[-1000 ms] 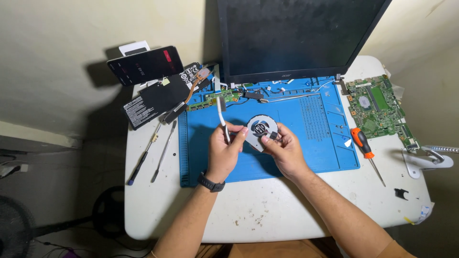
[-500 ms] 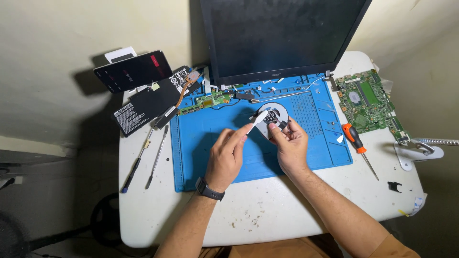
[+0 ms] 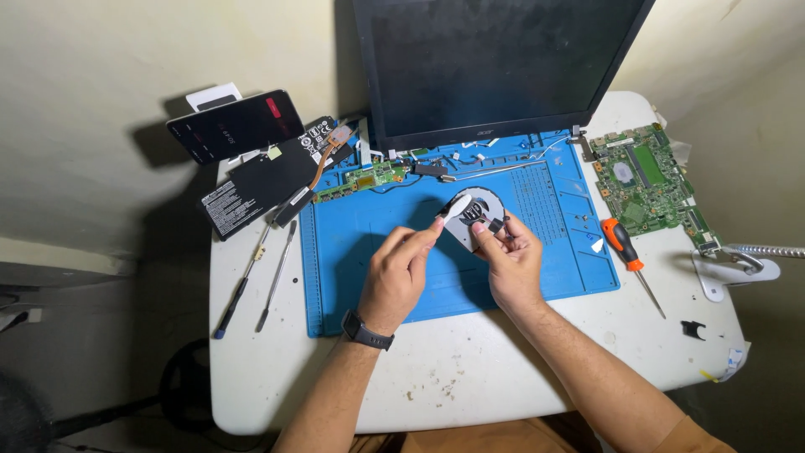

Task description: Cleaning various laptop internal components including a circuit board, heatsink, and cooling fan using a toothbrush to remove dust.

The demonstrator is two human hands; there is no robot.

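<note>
Right hand [image 3: 510, 262] pinches laptop cooling fan [image 3: 475, 215] steady above the blue repair mat [image 3: 352, 277] near its far edge; left hand [image 3: 401, 273], fingers closed, presses a white-tipped tool [image 3: 457, 205] onto it.

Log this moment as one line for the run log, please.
left hand: pinching white tool tip | right hand: holding laptop fan | surface: blue mat | nearby: orange screwdriver

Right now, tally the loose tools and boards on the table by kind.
Screwdrivers and probes: 3, orange-handled, blue-tipped, grey
Circuit boards: 2, large, narrow
Fans: 1, held by left hand and right hand
Total: 6
</note>
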